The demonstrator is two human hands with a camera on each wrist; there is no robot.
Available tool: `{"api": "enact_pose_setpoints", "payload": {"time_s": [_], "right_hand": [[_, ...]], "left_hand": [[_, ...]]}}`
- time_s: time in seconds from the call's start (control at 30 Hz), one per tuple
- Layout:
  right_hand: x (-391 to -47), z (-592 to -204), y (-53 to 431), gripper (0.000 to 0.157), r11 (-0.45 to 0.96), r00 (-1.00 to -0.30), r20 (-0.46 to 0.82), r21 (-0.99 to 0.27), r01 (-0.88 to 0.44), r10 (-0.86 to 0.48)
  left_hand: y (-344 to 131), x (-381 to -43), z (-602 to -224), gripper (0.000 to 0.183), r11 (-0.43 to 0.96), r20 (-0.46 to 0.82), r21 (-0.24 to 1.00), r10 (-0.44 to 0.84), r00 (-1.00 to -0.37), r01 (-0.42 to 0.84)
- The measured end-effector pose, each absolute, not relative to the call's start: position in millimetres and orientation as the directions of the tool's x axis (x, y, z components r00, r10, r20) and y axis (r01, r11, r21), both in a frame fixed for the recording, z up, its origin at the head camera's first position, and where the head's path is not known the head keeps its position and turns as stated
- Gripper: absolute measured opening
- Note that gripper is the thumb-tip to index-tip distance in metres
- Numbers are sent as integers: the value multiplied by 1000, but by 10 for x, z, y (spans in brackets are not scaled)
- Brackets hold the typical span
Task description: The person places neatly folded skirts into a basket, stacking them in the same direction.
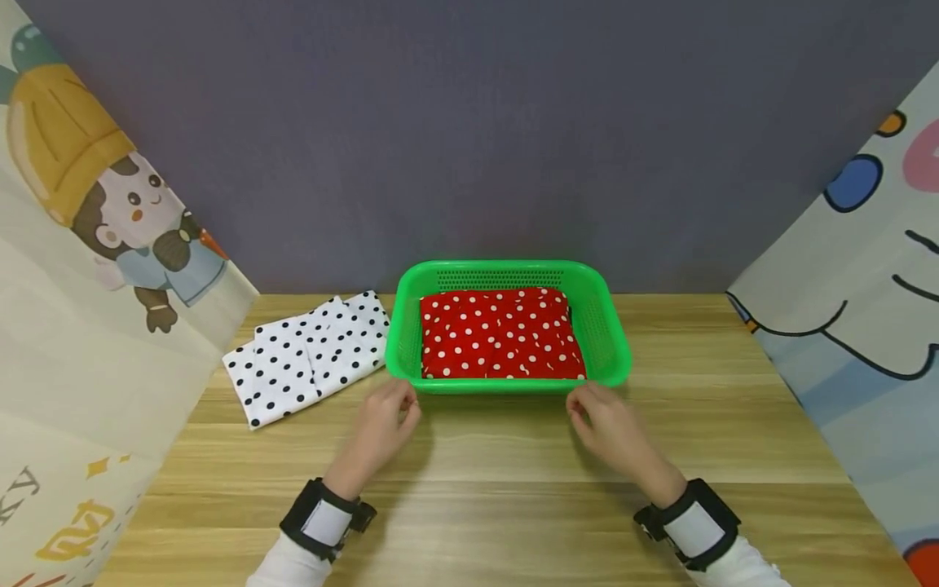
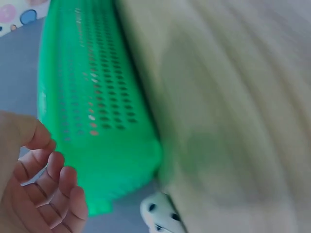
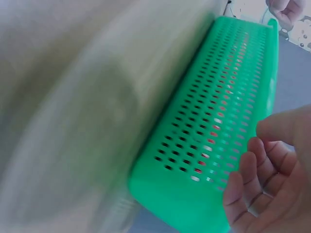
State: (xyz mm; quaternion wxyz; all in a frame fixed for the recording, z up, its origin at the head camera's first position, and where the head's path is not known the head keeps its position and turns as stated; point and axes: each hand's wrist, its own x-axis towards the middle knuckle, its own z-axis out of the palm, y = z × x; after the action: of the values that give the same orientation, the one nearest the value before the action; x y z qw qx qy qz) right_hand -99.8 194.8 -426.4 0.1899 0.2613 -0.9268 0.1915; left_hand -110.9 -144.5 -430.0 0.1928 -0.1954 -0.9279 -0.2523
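Note:
A green plastic basket (image 1: pixel 619 350) stands against the dark back wall, and a folded red cloth with white dots (image 1: pixel 499 334) lies inside it. At the basket's front left corner, my left hand (image 1: pixel 385 416) pinches the rim with curled fingers. My right hand (image 1: pixel 605 424) pinches the rim at the front right corner in the same way. Both wrist views show thumb and fingertips meeting at the rim, beside the perforated front wall. Left of the basket, a folded white cloth with black dots (image 1: pixel 308 359) lies on the table, its right end close to the basket.
The wooden table (image 1: pixel 499 505) ends at the dark wall (image 1: pixel 499 139) behind the basket. Printed curtains hang at both sides, a cartoon-figure curtain (image 1: pixel 81 350) on the left and a white and blue one (image 1: pixel 844 326) on the right. Each wrist wears a black strap.

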Motion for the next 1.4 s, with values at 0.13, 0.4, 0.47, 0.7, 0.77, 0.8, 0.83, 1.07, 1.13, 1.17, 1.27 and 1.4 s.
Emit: {"api": "enact_pose_setpoints", "payload": {"time_s": [0.13,0.4,0.47,0.7,0.77,0.8,0.83,1.07,1.13,1.17,1.27,1.4], "right_hand": [[-928,-4359,1939,18,800,-802,442,-258,-542,-401],[-853,-4479,1900,19,788,-780,465,-240,-566,-419],[-844,-4503,1892,19,787,-779,472,-246,-566,-413],[-794,-4554,1867,21,794,-824,402,-298,-530,-399],[-782,-4562,1866,22,794,-831,389,-308,-524,-397],[-777,-4564,1867,22,794,-833,386,-310,-523,-397],[-772,-4565,1870,23,795,-834,384,-311,-521,-396],[-763,-4561,1886,29,808,-842,360,-293,-511,-402],[-766,-4564,1889,30,810,-842,352,-286,-512,-408],[-767,-4564,1889,31,810,-842,350,-283,-513,-411],[-770,-4566,1892,31,809,-838,350,-276,-519,-418],[-767,-4570,1892,31,810,-838,351,-273,-519,-418]], "left_hand": [[-1597,-1157,-4397,5,805,429,420,231,-873,419],[-1929,-1373,-4423,11,881,389,384,116,-914,275],[-2012,-1443,-4416,13,895,381,374,92,-920,245],[-2319,-1654,-4378,22,931,311,339,29,-950,139],[-2400,-1708,-4356,25,937,289,333,8,-957,108],[-2436,-1735,-4339,26,939,272,330,1,-962,94],[-2471,-1762,-4322,28,942,251,327,-7,-968,78],[-2636,-1945,-4292,44,959,71,282,-45,-996,-23],[-2653,-1975,-4296,48,960,12,275,-56,-998,-50],[-2657,-1986,-4295,50,960,-18,273,-58,-998,-61],[-2670,-2005,-4291,55,961,-121,263,-61,-991,-91],[-2698,-2010,-4308,58,963,-228,252,-43,-973,-101]]}}
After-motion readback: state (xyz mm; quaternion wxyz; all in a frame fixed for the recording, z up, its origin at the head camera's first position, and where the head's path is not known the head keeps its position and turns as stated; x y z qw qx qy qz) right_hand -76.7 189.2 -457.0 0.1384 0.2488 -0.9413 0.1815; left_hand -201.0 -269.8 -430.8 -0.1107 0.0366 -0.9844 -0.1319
